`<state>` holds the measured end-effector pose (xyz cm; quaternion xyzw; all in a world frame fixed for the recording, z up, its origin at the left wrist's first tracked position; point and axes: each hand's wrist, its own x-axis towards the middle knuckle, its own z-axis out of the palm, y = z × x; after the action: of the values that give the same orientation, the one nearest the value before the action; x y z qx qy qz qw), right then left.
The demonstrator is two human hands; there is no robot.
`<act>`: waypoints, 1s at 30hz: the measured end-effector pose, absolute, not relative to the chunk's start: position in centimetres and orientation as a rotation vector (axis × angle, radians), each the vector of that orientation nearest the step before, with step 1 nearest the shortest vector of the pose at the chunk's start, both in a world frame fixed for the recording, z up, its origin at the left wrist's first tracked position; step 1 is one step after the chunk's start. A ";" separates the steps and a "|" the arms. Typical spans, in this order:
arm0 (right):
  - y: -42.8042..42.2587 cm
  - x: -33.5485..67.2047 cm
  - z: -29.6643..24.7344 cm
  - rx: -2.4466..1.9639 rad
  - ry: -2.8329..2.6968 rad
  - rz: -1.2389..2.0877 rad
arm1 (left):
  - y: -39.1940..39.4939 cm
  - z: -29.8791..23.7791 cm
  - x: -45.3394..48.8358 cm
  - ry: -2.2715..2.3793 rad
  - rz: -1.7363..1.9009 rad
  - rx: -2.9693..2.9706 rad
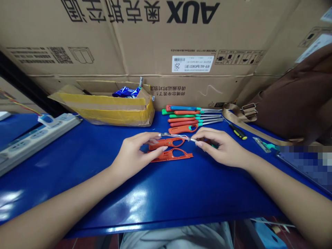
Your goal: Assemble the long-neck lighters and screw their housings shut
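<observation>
Upper frame: brown cardboard carton (166,38), inverted print "AUX", white label "KFR-46G", "25". Left: white power strip (33,136), taped open box (109,107). Centre: left hand (135,154) pinches orange plastic handle half-shell (167,143); second orange half-shell (172,155) just below. Right hand (220,145) pinches thin white wire (178,136) end above shells. Behind: row of orange and green lighters (192,116). Glossy blue tabletop (155,193).

Two hands (135,152), two orange shell halves (171,155), six assembled lighters (192,116), one screwdriver (237,131), one power strip (33,138), one small box (109,107)
</observation>
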<state>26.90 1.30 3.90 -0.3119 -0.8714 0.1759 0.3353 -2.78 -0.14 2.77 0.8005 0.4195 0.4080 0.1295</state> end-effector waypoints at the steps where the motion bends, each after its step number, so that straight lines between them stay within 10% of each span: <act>1: 1.2 26.8 3.9 -0.810 -2.273 0.476 | -0.2 2.7 -2.7 1.214 1.193 2.286; 30: -1.8 24.2 4.1 -0.621 -2.362 0.505 | -2.8 3.9 -0.7 0.909 1.151 2.101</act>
<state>24.24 -1.75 4.07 -0.2361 -0.8979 0.1920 0.3180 -0.69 -2.82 3.87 0.7858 0.3399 0.4304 0.2859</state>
